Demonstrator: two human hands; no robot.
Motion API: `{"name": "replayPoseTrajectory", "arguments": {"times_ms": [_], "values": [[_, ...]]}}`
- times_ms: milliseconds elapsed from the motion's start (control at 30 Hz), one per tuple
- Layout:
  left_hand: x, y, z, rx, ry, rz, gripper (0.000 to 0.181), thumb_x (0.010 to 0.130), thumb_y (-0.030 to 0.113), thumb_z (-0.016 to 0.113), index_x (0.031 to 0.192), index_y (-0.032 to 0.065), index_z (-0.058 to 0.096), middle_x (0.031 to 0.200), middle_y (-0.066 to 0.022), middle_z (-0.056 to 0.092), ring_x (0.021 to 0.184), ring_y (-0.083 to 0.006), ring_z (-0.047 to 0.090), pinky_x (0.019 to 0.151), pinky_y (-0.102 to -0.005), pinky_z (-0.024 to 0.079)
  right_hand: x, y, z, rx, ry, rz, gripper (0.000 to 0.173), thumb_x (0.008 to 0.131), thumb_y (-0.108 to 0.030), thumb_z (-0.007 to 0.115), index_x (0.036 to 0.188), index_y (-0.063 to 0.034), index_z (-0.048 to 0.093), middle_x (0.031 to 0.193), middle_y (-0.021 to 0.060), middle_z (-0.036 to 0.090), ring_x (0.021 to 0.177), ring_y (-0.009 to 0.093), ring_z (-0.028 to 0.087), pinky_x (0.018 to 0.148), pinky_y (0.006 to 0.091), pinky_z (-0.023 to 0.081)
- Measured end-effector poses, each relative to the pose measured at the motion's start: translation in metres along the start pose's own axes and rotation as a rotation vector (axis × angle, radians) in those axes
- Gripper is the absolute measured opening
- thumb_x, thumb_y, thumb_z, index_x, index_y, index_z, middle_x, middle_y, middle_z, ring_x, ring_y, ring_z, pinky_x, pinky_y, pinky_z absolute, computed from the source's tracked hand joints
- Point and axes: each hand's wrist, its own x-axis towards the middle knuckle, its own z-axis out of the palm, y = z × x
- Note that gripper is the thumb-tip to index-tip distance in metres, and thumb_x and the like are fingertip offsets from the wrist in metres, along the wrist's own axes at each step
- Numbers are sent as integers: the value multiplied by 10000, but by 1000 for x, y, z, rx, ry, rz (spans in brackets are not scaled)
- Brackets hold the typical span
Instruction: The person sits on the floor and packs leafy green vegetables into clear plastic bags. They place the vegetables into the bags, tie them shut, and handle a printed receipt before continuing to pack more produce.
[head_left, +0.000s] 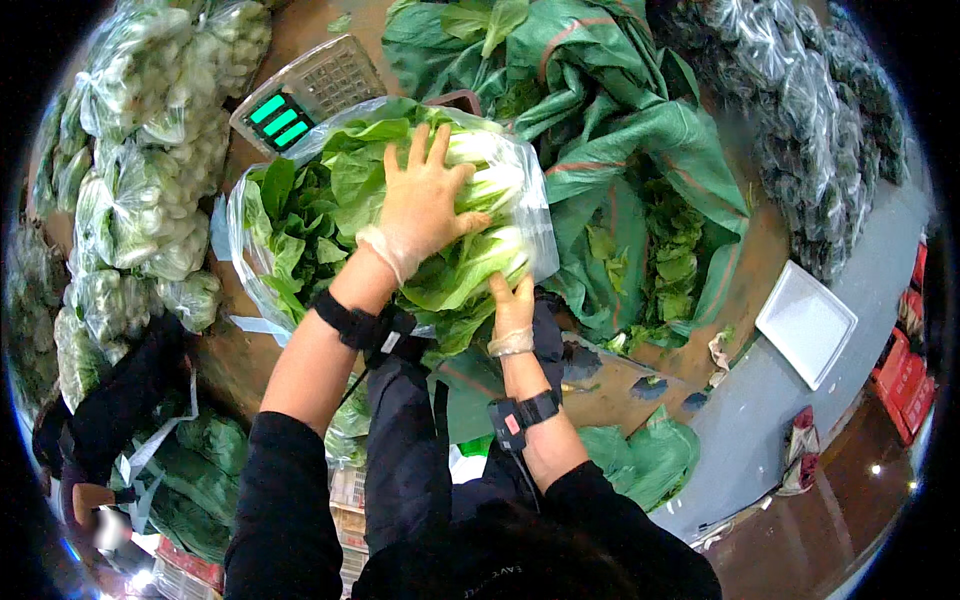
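Note:
A clear plastic bag (546, 240) lies before me, filled with leafy green lettuce (352, 176) whose pale stem ends point right. My left hand (424, 195), in a thin translucent glove, presses flat on top of the leaves with its fingers spread. Lower down, my right hand (514, 311), also gloved, touches the near right edge of the lettuce with its thumb and a finger. Its other fingers are hidden, so its hold is unclear. Just beyond the bag stands a digital scale (322, 86) with a lit green display, partly covered by the bag.
A large green woven sack (592, 142) with loose greens spreads to the right. Bagged vegetables (142, 180) are piled on the left, and dark bagged produce (787, 120) at far right. A white tray (806, 324) lies on the grey strip. Another person's arm (120, 397) shows at lower left.

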Motion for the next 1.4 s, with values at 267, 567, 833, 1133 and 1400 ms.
{"name": "replayPoseTrajectory", "arguments": {"times_ms": [267, 567, 833, 1133, 1400], "values": [[31, -11, 2, -55, -210, 152, 538, 530, 354, 727, 939, 37, 580, 1166, -209, 462, 1185, -390, 356, 993, -510, 254, -16, -20, 19, 41, 141, 25, 287, 760, -76, 640, 1019, 5, 549, 946, 46, 583, 838, 150, 532, 784, 280, 425], [61, -43, 7, -375, -393, -98, 976, 475, 413, 805, 1232, -48, 395, 1259, -271, 418, 1190, -396, 385, 985, -406, 337, 16, -23, 15, 426, -102, 188, 464, 752, -67, 636, 1171, -3, 445, 1077, 63, 529, 954, 179, 506, 859, 297, 399], [65, 27, -31, 371, -553, 61, 914, 382, 544, 758, 1083, -1, 543, 1075, -192, 553, 1059, -341, 497, 877, -441, 396, 35, -36, -2, 468, -329, 306, 622, 616, -39, 740, 1181, -44, 481, 1018, 32, 574, 919, 161, 545, 834, 288, 430], [45, -11, -13, 5, -261, 49, 848, 440, 394, 745, 1152, 21, 474, 1087, -188, 522, 1080, -339, 458, 950, -425, 321, 42, -33, 0, 407, -344, 278, 579, 635, -21, 679, 1176, -24, 475, 1065, 62, 565, 946, 178, 545, 858, 302, 428], [33, -18, -21, -24, -458, 6, 862, 441, 369, 765, 1178, 14, 491, 1132, -234, 479, 1049, -376, 479, 904, -402, 398, 43, -32, -6, 67, -275, 133, 762, 643, -11, 687, 1316, -15, 329, 1126, 80, 520, 986, 188, 522, 860, 295, 427]]}}
